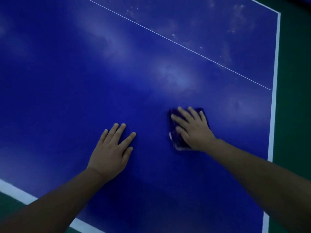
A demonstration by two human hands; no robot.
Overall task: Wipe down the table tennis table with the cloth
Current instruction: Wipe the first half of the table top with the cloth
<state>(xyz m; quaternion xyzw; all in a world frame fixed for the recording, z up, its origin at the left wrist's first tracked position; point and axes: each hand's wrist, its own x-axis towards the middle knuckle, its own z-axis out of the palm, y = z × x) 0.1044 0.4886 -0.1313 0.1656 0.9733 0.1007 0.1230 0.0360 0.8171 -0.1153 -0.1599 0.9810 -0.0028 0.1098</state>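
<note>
The blue table tennis table [70, 78] fills the view, with white edge stripes and a thin white centre line running diagonally. A folded dark purple cloth [175, 132] lies flat on the table right of the middle. My right hand [193, 128] presses down on the cloth with its fingers spread and straight. My left hand [112, 148] rests flat on the bare table to the left of the cloth, fingers straight, holding nothing.
The table's right edge stripe [274, 91] and near edge stripe [15, 190] border dark green floor [296, 98]. Pale dusty smears and white specks [235, 22] mark the surface beyond the centre line [168, 38].
</note>
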